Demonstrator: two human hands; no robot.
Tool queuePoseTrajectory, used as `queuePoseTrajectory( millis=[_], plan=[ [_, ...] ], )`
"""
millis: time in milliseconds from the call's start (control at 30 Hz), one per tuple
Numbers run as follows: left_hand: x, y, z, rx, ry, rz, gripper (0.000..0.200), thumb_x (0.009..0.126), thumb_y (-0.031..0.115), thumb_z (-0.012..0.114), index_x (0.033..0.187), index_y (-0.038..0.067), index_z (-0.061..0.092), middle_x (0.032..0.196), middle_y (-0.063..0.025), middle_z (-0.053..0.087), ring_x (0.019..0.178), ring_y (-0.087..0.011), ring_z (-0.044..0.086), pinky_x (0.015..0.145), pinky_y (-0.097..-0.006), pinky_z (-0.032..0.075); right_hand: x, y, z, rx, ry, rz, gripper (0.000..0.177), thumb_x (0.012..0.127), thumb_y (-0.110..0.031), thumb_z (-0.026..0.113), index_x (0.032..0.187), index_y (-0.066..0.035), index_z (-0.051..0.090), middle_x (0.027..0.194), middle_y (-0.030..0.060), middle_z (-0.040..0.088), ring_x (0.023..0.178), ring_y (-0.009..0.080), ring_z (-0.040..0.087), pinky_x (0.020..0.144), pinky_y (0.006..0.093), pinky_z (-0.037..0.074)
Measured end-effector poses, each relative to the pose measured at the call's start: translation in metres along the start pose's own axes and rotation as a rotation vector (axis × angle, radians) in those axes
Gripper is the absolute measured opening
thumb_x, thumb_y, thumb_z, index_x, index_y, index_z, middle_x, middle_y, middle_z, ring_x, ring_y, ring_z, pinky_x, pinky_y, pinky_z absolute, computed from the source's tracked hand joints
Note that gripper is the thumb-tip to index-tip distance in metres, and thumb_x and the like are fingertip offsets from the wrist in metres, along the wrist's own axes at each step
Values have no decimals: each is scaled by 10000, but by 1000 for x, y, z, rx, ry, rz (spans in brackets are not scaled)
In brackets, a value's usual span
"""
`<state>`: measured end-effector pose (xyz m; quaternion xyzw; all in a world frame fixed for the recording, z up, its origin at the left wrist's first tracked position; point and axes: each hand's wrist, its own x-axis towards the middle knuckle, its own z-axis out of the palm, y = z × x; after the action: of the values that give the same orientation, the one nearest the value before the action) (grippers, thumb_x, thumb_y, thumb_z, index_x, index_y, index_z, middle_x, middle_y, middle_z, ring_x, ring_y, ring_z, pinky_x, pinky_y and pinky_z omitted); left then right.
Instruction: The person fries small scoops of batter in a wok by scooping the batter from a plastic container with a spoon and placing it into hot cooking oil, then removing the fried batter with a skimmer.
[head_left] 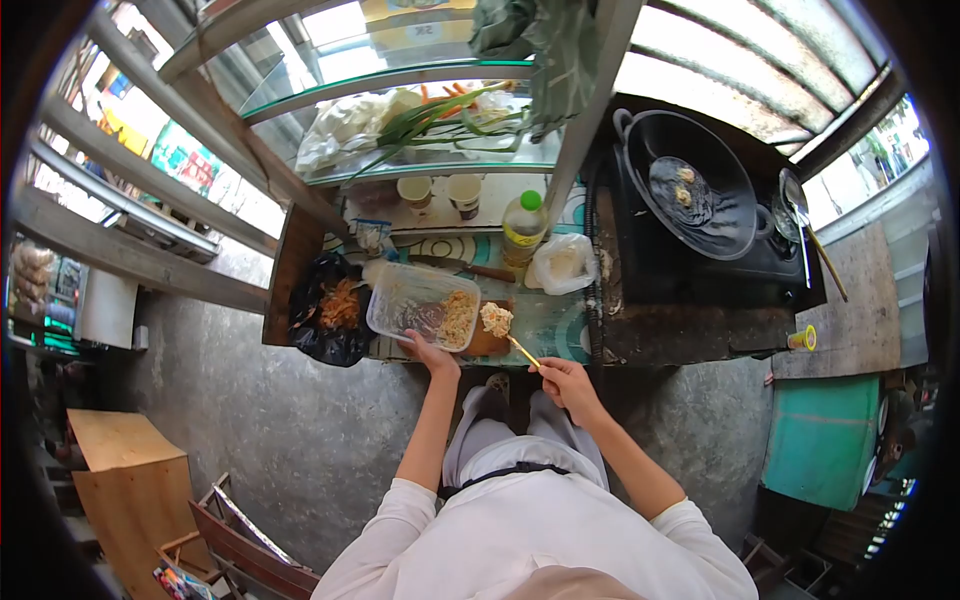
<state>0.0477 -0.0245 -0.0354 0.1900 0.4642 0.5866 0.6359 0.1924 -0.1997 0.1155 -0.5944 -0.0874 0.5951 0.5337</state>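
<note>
My left hand (434, 354) grips the near edge of a clear plastic container (392, 298), its fingers partly under it. A mound of shredded, orange-flecked mixture (459, 318) lies at the container's right end. In my right hand (570, 386) is a spoon with a yellow handle (524, 352), its bowl hidden under a heaped lump of the mixture (496, 319). The lump is just right of the container, above the wooden board (486, 344). To the right, a dark wok (735, 215) on the stove holds oil and a few small pale pieces (684, 186).
A knife (465, 267), an oil bottle with a green cap (524, 228) and a white plastic bag (565, 264) stand or lie behind the container. At left is a black bag (333, 308) with orange shreds. Ladles (793, 205) rest beside the wok. Green onions (445, 117) lie on the glass shelf.
</note>
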Motion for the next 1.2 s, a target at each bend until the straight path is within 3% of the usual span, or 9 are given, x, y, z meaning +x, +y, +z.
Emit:
queuePoseTrajectory(
  millis=[133,233,267,367,567,867,1000,1100,1200],
  plan=[
    [-6,1,4,139,98,-195,770,829,519,511,1381,151,121,1395,-114,253,1239,-303,330,999,-444,317,-15,3,-10,29,78,-118,171,868,-124,461,874,-12,589,536,-43,396,431,18,309,382,181,217],
    [-40,10,21,900,372,-41,678,829,468,535,1348,137,251,1331,-87,360,1182,-287,393,968,-461,344,-29,3,-31,41,124,-211,174,880,-135,450,901,-14,573,536,-44,389,419,12,292,368,175,202],
    [-51,-9,19,855,331,112,550,829,427,535,1266,130,380,1174,-47,473,1047,-220,474,844,-420,417,-34,3,-39,37,138,-248,176,884,-136,448,907,-14,572,540,-44,393,421,10,296,370,173,204],
    [-155,1,69,567,-360,-289,359,857,376,501,1144,161,469,995,0,475,853,-94,464,684,-254,365,-51,5,-66,59,174,-319,180,900,-141,441,948,-18,564,566,-42,414,429,6,308,375,165,215],
    [-312,-36,129,428,-756,-457,291,916,277,455,1082,63,561,847,41,511,704,-35,436,582,-163,340,-102,3,-149,43,190,-386,162,902,-113,460,993,-32,567,601,-39,458,466,3,357,406,162,263],
    [-408,-137,145,559,-694,-41,208,931,193,441,947,37,578,737,7,526,635,-69,500,575,-199,419,-152,-3,-302,-292,221,-421,174,859,-137,530,911,2,619,739,47,620,584,73,538,522,219,437],
    [-403,-115,153,400,-717,-467,165,946,212,401,954,68,481,688,-32,522,588,-108,531,537,-237,456,-132,-73,-429,-1069,1003,-866,304,756,-237,595,1033,-115,562,1055,92,507,1028,289,449,846,434,373],
    [-384,-105,151,482,-679,-389,180,952,237,390,934,74,463,583,1,431,417,-73,437,348,-197,331,-97,-128,-527,-1258,1504,-556,560,741,-320,622,1246,-200,412,1140,75,424,1090,273,404,793,469,395],
    [-351,-98,152,578,-679,-314,203,951,251,397,916,65,472,568,36,371,381,-34,340,326,-168,248,-42,-156,-629,-1043,1467,-334,711,734,-412,642,1320,-200,299,1121,114,449,1059,289,446,776,491,407]
  ],
)
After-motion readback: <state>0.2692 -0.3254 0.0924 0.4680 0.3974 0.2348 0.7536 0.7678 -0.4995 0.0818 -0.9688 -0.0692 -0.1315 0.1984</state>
